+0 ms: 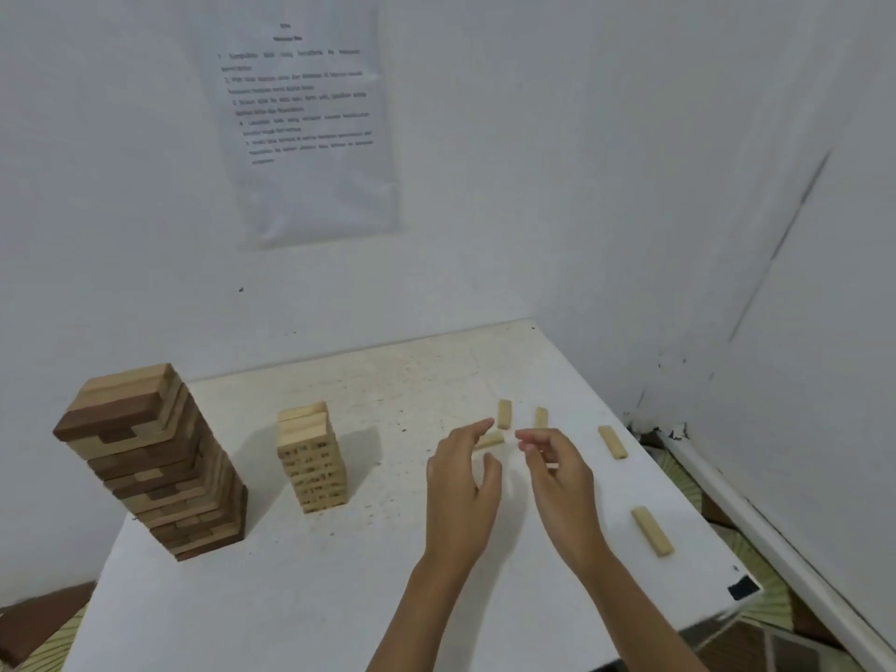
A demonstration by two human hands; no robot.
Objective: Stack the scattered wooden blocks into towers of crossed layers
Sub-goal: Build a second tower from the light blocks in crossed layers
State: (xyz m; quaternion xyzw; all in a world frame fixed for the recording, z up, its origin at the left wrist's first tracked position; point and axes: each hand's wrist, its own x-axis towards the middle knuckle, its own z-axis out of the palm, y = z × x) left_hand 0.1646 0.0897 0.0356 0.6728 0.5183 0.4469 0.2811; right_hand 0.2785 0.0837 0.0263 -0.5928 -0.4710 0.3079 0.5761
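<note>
Grip state: left hand (460, 487) and right hand (557, 482) both loosely spread, holding nothing, poised over loose blocks (504, 413) scattered right of the pale tower (312, 458), probably to gather its next crossed layer.

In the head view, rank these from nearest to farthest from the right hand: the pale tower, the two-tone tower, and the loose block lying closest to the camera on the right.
1. Loose block: just right of the right hand.
2. Pale tower: to the left, past the left hand.
3. Two-tone tower: far left.
</note>
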